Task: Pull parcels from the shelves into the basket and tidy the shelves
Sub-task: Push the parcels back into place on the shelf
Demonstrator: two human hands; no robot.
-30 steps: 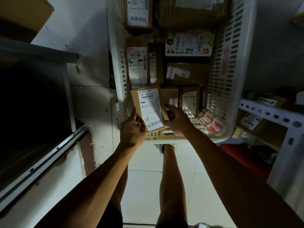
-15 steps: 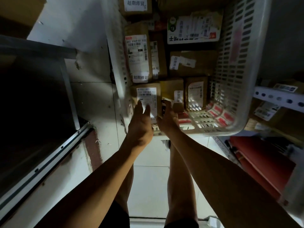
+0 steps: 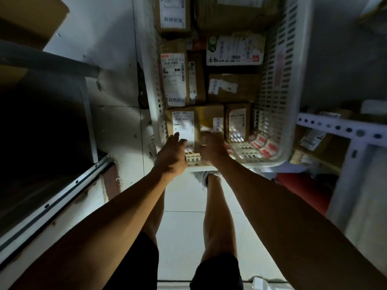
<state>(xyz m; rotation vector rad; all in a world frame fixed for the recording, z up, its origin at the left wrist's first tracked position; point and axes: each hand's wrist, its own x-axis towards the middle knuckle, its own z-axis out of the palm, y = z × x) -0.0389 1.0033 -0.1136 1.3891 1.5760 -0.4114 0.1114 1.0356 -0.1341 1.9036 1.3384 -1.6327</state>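
Head view, looking steeply down: a white slotted plastic basket (image 3: 274, 84) sits on the tiled floor (image 3: 182, 227), already holding many brown cardboard parcels packed in rows. The left hand (image 3: 172, 152) lies with straight, spread fingers against the near face of a small labelled parcel (image 3: 184, 127) standing in the basket's near-left corner; it presses rather than grips. The right hand (image 3: 211, 148) is just beside it at the parcel's right near edge, fingers curled; whether it pinches the parcel or only touches it cannot be told through the blur.

Judging by the fill, the pulling is well along, and this parcel appears to be in the act of being seated among the others. On the right, a white perforated metal shelf (image 3: 335, 127) holds further labelled parcels (image 3: 314, 139), so some picking and tidying seems left.

Writing: a long parcel (image 3: 174, 78) farther in the basket carries a shipping label with barcodes and a code that reads partly as "X460-00"; the rest, including upside-down Chinese characters on several labels, is too soft to read.
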